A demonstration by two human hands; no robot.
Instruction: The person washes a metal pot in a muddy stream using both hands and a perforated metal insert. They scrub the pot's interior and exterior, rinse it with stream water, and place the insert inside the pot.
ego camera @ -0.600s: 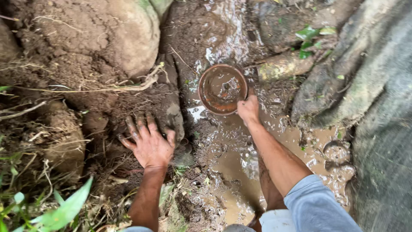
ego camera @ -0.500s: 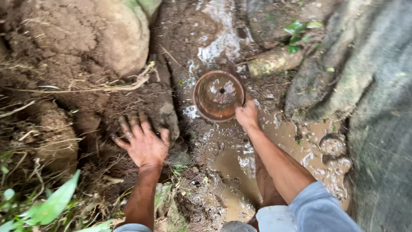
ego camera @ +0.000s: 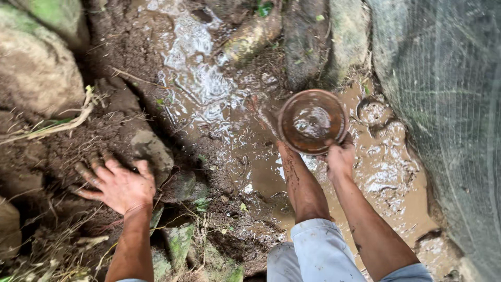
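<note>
The right hand (ego camera: 340, 161) holds a round, shallow, rust-brown bowl (ego camera: 312, 121) by its near rim, with the fingers closed on the edge at about 5 o'clock of the bowl. The bowl is above the muddy water (ego camera: 209, 89) and stands at about 1 o'clock from the middle of the view. A little water shines inside it, and the inner wall is covered with wet brown mud.

The left hand (ego camera: 119, 185) holds nothing. It lies flat with the fingers spread wide, pressed on the wet earth bank (ego camera: 62, 151) at about 8 o'clock, and the fingertips are dirty with mud. Just beside this hand, at 3 o'clock from it, a grey-brown stone (ego camera: 152, 150) comes out of the soil. A dry pale root (ego camera: 57, 125) crosses the earth at 11 o'clock from the hand.

Between the two arms the person's bare lower leg (ego camera: 301, 185) goes down into the mud, with mud splashes on the skin. A light blue rolled trouser leg (ego camera: 323, 250) covers the knee at 6 o'clock.

At 3 o'clock a dark mesh net (ego camera: 449, 104) lies over a slope. At 10 o'clock there is a big boulder (ego camera: 31, 68) with some moss at its top. At 12 o'clock a pale piece of wood (ego camera: 250, 36) lies at the edge of the water.
</note>
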